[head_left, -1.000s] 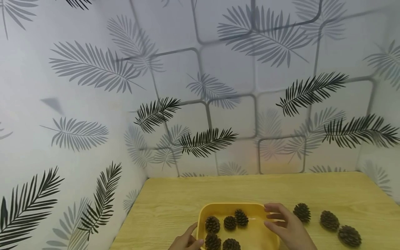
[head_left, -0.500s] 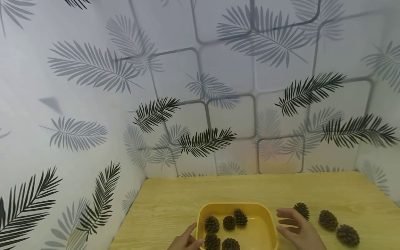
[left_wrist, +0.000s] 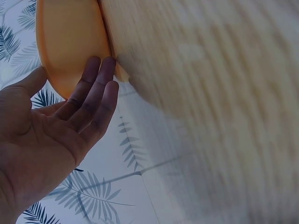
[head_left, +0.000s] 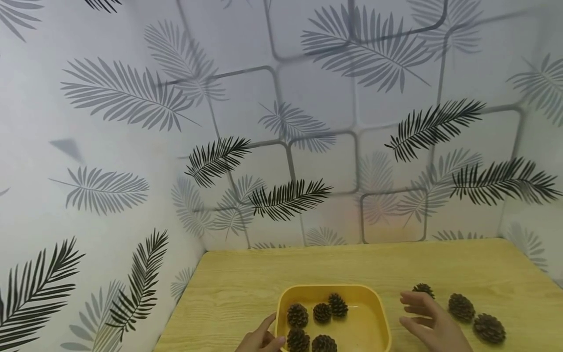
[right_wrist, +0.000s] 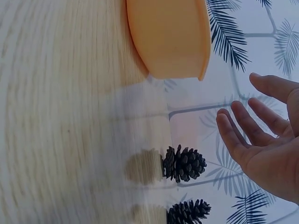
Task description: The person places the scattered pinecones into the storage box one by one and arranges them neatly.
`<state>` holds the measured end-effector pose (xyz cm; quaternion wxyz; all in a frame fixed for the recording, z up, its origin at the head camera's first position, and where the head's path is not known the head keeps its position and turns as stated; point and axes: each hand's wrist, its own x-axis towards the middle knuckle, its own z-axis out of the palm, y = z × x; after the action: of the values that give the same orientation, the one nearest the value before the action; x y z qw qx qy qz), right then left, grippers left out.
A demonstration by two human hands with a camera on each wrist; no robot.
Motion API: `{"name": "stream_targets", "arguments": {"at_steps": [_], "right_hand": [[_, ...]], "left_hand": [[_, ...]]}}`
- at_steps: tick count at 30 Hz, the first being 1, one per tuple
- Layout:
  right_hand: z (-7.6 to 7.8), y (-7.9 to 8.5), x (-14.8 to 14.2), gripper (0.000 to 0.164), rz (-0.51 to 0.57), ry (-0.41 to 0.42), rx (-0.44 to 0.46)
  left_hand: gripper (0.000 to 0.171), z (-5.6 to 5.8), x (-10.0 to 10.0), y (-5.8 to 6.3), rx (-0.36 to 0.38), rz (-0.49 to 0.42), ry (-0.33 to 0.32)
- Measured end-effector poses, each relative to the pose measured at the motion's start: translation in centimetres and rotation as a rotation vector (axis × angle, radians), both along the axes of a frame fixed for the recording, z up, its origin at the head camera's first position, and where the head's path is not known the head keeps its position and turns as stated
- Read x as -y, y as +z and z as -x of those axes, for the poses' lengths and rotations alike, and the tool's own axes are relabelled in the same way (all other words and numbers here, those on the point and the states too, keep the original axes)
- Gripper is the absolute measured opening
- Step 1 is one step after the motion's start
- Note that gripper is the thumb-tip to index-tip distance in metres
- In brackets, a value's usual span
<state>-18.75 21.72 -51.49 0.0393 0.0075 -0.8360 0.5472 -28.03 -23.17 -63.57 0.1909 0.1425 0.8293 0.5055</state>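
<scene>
A yellow plastic tray with raised sides stands on the table in the head view. Several brown pine cones lie in its left half. My left hand holds the tray's left side; in the left wrist view its thumb is at the rim and its fingers lie against the outer wall. My right hand hovers to the right of the tray with fingers spread and nothing in them. Beyond that hand a pine cone is partly hidden by it.
Two more pine cones, one and another, rest further right on the wood-grain table. Walls with a leaf pattern enclose the table's back and sides.
My right hand has moved right, from over the tray's right rim to beside the pine cones, and now covers part of the nearest one. The left hand stays on the tray.
</scene>
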Motion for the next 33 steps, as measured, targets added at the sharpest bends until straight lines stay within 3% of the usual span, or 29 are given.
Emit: {"name": "stream_targets", "arguments": {"at_steps": [10,17,22,29,33], "right_hand": [[-0.2,-0.1,-1.6,0.054,-0.073,-0.079,-0.072],[-0.5,-0.3,-3.4,0.055,-0.115,-0.113,-0.122],[-0.6,-0.6,-4.8,0.059,-0.125,-0.139,-0.107],[-0.8,-1.0,-6.6,0.053,-0.234,-0.232,-0.203],[-0.8,-0.8,-7.9,0.062,-0.277,-0.238,-0.14]], "left_hand": [[0.085,0.0,0.1,0.6,0.066,-0.069,-0.004],[0.084,-0.1,-0.1,1.0,0.043,-0.035,-0.014],[0.082,-0.1,-0.3,0.7,0.017,-0.008,-0.014],[0.082,0.0,-0.2,0.3,-0.003,0.014,-0.015],[0.081,0.0,0.0,0.1,-0.016,0.02,-0.019]]}}
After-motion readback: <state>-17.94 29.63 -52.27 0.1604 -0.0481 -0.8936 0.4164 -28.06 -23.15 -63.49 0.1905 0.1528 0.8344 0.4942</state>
